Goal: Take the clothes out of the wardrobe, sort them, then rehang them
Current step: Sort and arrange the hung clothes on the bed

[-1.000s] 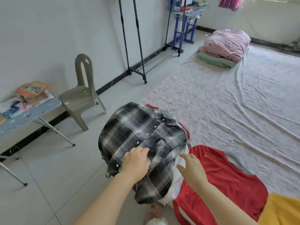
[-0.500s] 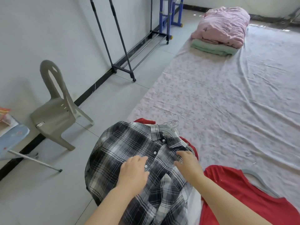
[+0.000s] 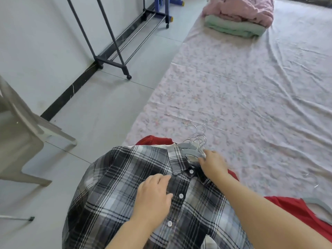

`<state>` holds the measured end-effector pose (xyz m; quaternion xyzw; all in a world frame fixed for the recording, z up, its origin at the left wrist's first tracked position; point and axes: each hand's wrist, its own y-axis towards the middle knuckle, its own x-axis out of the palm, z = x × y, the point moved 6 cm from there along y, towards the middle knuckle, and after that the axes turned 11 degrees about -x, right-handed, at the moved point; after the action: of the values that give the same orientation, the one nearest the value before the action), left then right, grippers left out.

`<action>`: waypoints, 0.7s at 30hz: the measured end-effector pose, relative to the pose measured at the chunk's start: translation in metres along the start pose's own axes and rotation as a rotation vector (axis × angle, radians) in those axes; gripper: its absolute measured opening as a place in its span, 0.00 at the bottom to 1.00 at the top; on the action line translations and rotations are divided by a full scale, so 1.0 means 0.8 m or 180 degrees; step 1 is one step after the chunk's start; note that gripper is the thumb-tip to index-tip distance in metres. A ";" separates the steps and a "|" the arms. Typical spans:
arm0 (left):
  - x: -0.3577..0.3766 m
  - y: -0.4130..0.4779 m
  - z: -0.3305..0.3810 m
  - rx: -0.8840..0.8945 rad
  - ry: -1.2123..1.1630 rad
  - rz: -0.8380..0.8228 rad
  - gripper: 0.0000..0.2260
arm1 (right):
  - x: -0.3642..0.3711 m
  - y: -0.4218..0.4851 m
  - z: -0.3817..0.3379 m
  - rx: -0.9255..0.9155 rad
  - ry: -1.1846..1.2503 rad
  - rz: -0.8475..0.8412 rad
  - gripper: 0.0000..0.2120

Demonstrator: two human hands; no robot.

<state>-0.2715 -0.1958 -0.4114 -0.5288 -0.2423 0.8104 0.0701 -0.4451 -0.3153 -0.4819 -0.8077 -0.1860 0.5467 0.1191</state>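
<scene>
A black-and-white plaid shirt [image 3: 115, 191] lies on top of a pile of clothes at the near edge of the floral sheet [image 3: 242, 108]. My left hand [image 3: 152, 194] rests on the shirt's button placket with fingers curled loosely. My right hand [image 3: 212, 165] reaches to the collar, its fingertips touching the bunch of grey hangers [image 3: 193, 150] whose metal hooks stick out past the collar. Red garments [image 3: 296, 212] lie under and to the right of the shirt, with another grey hanger [image 3: 316, 203] on the right one.
An empty dark clothes rack [image 3: 111, 49] on wheels stands by the wall at the back left. A grey plastic chair [image 3: 19, 130] is at the left. Folded pink and green bedding [image 3: 239, 17] lies at the far end of the sheet.
My right hand has moved up from the shirt front to the hangers at the collar. The view has tilted down and closer; my left hand stays on the shirt.
</scene>
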 end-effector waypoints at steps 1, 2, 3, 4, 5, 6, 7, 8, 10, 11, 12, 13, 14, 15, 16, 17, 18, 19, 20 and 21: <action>0.001 0.005 -0.002 0.0041 -0.0008 0.0016 0.22 | 0.007 0.005 0.000 0.0017 -0.0065 -0.0017 0.17; 0.000 0.007 -0.003 0.0045 -0.0047 0.0015 0.22 | 0.013 0.009 0.001 -0.0007 -0.0157 0.0014 0.16; 0.000 0.009 -0.005 0.0049 -0.0072 0.0016 0.22 | 0.015 0.009 0.001 0.0011 -0.0194 0.0036 0.15; -0.002 0.010 -0.006 0.0069 -0.0080 0.0018 0.22 | 0.018 0.009 0.003 0.0037 -0.0167 0.0108 0.14; -0.004 0.011 -0.007 0.0092 -0.0075 0.0029 0.22 | 0.017 0.007 0.004 0.0090 -0.0075 0.0147 0.13; -0.006 0.011 -0.006 0.0112 -0.0051 0.0035 0.22 | 0.016 0.004 0.006 0.0109 0.0022 0.0222 0.13; -0.009 0.009 -0.004 0.0132 -0.0031 0.0033 0.22 | 0.012 -0.003 0.004 0.0128 0.0094 0.0246 0.13; -0.015 0.006 -0.002 0.0153 -0.0017 0.0032 0.22 | 0.007 -0.012 0.004 0.0119 0.0141 0.0291 0.13; -0.028 -0.003 0.005 0.0227 -0.0029 0.0077 0.22 | -0.007 -0.034 0.000 0.0086 0.0235 0.0373 0.13; -0.036 -0.009 0.009 0.0255 -0.0045 0.0107 0.22 | -0.015 -0.048 -0.002 0.0100 0.0316 0.0416 0.13; -0.044 -0.015 0.014 0.0277 -0.0057 0.0126 0.22 | -0.023 -0.061 -0.003 0.0100 0.0415 0.0488 0.13; -0.051 -0.021 0.019 0.0317 -0.0073 0.0136 0.22 | -0.031 -0.074 -0.005 0.0083 0.0526 0.0563 0.13; -0.057 -0.027 0.025 0.0370 -0.0074 0.0149 0.22 | -0.038 -0.087 -0.008 0.0045 0.0636 0.0678 0.14; -0.063 -0.034 0.029 0.0430 -0.0062 0.0154 0.22 | -0.046 -0.100 -0.012 0.0021 0.0736 0.0786 0.15; -0.069 -0.040 0.034 0.0489 -0.0043 0.0160 0.22 | -0.054 -0.112 -0.016 -0.0008 0.0806 0.0922 0.16; -0.076 -0.047 0.038 0.0533 -0.0040 0.0163 0.22 | -0.062 -0.125 -0.023 -0.0057 0.0834 0.1037 0.17; -0.084 -0.053 0.042 0.0570 -0.0049 0.0172 0.22 | -0.071 -0.139 -0.030 -0.0153 0.0825 0.1158 0.18; -0.094 -0.060 0.047 0.0610 -0.0071 0.0210 0.22 | -0.082 -0.155 -0.040 -0.0263 0.0804 0.1271 0.18; -0.104 -0.066 0.052 0.0659 -0.0096 0.0267 0.23 | -0.093 -0.172 -0.050 -0.0392 0.0770 0.1391 0.19; -0.114 -0.073 0.059 0.0730 -0.0115 0.0347 0.23 | -0.106 -0.190 -0.061 -0.0525 0.0713 0.1516 0.20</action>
<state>-0.2823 -0.1933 -0.2935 -0.5149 -0.1202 0.8448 0.0816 -0.4542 -0.2136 -0.3327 -0.8911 -0.0204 0.4496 -0.0591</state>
